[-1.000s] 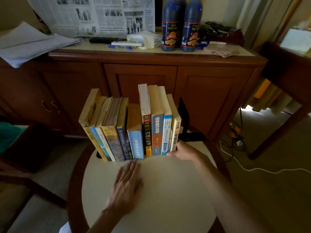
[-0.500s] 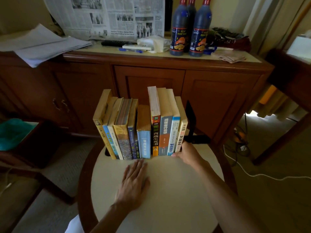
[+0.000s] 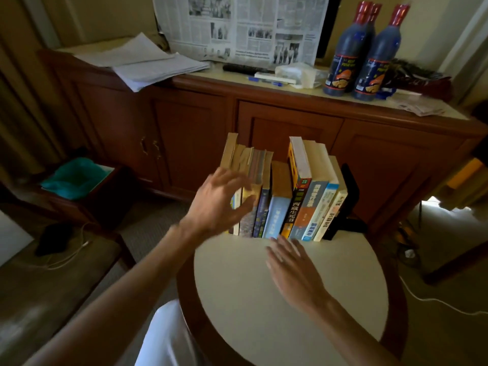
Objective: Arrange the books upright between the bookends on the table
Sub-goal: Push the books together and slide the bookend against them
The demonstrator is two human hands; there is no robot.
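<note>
Head camera looks down on a round table (image 3: 330,299) with a pale top and a dark wooden rim, where a row of books (image 3: 285,196) stands upright at the far edge, spines facing the person. A black bookend (image 3: 350,199) closes the row on the right, its upright plate against the last, cream-spined book, which leans slightly; the bookend on the other end is hidden behind the left hand (image 3: 219,204). That hand is raised in front of the leftmost books with fingers spread and slightly curled, blurred, covering the lower spines of the tan and yellow volumes; whether it actually touches them cannot be told. The right hand (image 3: 293,270) is flat with fingers extended and close together, palm down low over the tabletop just in front of the middle of the row, its fingertips near the base of a light-blue book (image 3: 276,217); it grips nothing. The taller books stand right of centre, among them one with a black-and-orange spine (image 3: 295,207). Behind the table stands a wooden cabinet (image 3: 290,122), carrying an open newspaper (image 3: 243,27) propped against the wall, a stack of papers (image 3: 148,62) at the left, and three dark bottles (image 3: 361,51) with red caps at the right.
</note>
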